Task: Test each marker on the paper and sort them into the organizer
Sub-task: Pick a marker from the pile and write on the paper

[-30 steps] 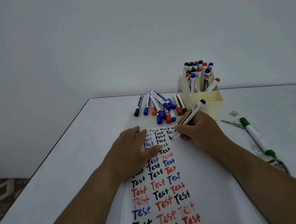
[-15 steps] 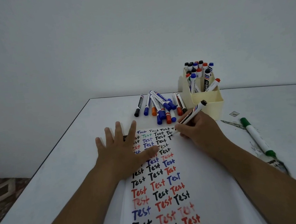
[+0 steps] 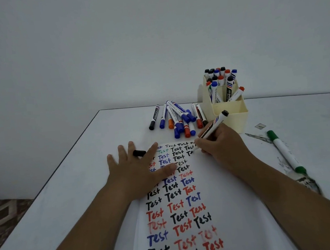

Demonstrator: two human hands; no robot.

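Marker [image 3: 212, 128] in the right hand [image 3: 219, 145] is the thing to watch: fingers curled snug around the lower barrel, pinching it like a pen, tip down on the paper [image 3: 188, 213] just past the fingertips, partway through another black "Test" at the top right of the written rows. Its long axis slants up and away from the fingers, black butt end pointing toward the organizer [image 3: 228, 116], which sits just beyond the knuckles. So I'd guess the drop-off belongs to that hand, being much nearer.

Left hand [image 3: 138, 171] lies flat on the sheet, fingers straight and spread wide, pinning the paper. A black cap [image 3: 139, 153] lies on the table, showing in the gap between the index and middle fingers, right at them. I'd reckon that's the cap for this marker, so recapping is a short reach for the left fingers.

Untested pile [image 3: 179, 119] lies past both sets of fingertips, barrels mostly pointing away. Green marker [image 3: 285, 151] lies off to the right of the right wrist, well apart.
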